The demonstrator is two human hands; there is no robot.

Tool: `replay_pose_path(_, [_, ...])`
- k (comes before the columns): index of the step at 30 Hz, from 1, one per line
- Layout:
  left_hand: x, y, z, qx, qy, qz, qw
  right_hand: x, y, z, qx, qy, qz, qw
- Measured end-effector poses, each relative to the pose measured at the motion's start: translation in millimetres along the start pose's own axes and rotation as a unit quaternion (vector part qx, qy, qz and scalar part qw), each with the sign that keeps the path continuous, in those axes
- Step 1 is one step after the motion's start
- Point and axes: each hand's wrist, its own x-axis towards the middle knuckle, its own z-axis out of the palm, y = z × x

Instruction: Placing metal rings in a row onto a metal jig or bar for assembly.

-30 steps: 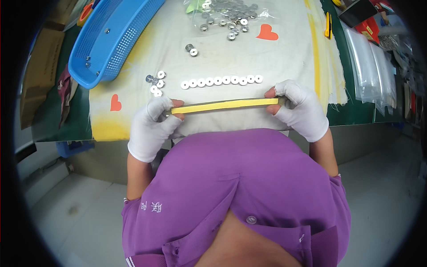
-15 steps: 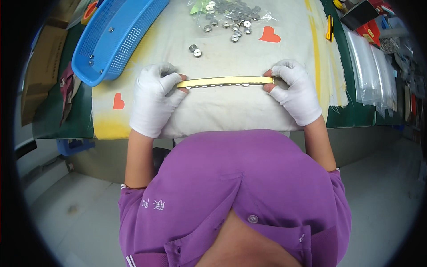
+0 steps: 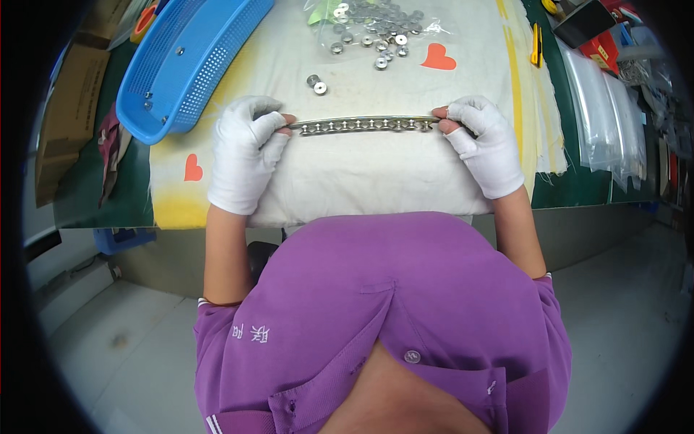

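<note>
We are holding the filled strip of metal spools (image 3: 365,124) pinched between left hand (image 3: 244,152) and right hand (image 3: 486,145), while loose spools (image 3: 376,29) beyond them are awaiting loading.

Your worktop (image 3: 94,206) is green, with a cream cloth (image 3: 361,173) spread under both hands. Beyond your left hand (image 3: 244,160) a blue basket (image 3: 184,61) lies tilted, half off the cloth; a red heart (image 3: 192,168) sits just left of that hand. Beyond the strip (image 3: 361,124) between your hands lie two loose bobbins (image 3: 316,84), then a pile of bobbins (image 3: 376,25) and another heart (image 3: 437,58). Clear bags (image 3: 600,108) lie right of your right hand (image 3: 486,145).
</note>
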Motion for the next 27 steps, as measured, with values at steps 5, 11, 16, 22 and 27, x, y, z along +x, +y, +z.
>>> replay_pose_path(5, [2.3, 2.1, 2.0, -0.011, -0.014, -0.024, 1.0, -0.4, 3.2, 2.2, 0.003, 0.003, 0.007, 1.0])
replay_pose_path(11, [-0.4, 4.2, 4.8, -0.006, -0.002, -0.041, 0.999, 1.9, -2.4, -0.3, 0.0, -0.011, 0.007, 1.0])
replay_pose_path(16, [1.3, 4.9, 7.5, -0.016, 0.002, -0.041, 0.999, 11.9, -6.6, -7.2, -0.036, -0.052, -0.03, 0.998])
replay_pose_path(22, [-0.3, 7.2, 7.9, -0.025, -0.003, -0.037, 0.999, 18.4, -8.6, -8.6, -0.026, -0.052, -0.094, 0.994])
replay_pose_path(27, [-0.1, 4.1, 9.7, -0.036, 0.016, -0.04, 0.998, 29.4, -18.8, 2.1, -0.013, -0.093, -0.128, 0.987])
